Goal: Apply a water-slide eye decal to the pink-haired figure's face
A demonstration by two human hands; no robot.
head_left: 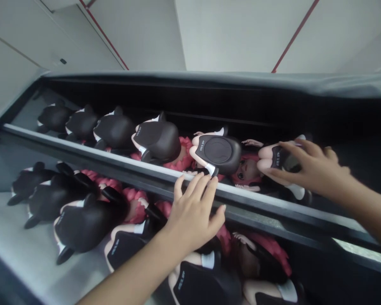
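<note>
Pale wall panels with thin red lines (103, 34) fill the background up at twelve o'clock, and beneath them a dark cabinet (209, 80) opens onto two levels split by a grey shelf rail (92, 154) running from nine o'clock down toward four. Both levels are packed with toy figures lying on their sides — black bodies, pink frills, pale limbs.

Right hand (307, 167), over at three o'clock, reaches into the upper level and wraps round the last figure in the row (274, 159); fingers curled over the top, thumb underneath, a firm-looking grasp on its dark base. That figure lies at the right end of the upper row, just beside the red-haired figure (244, 169) whose face peeks out.

Left hand (193, 212), dead centre, rests on the rail — fingers spread and loosely extended, tips touching the rail's edge, holding nothing. Just beyond its fingertips lies the figure with the round black base (219, 152).

Down at seven o'clock, the lower row of figures (79, 216) crowds the grey shelf floor (15, 250).
</note>
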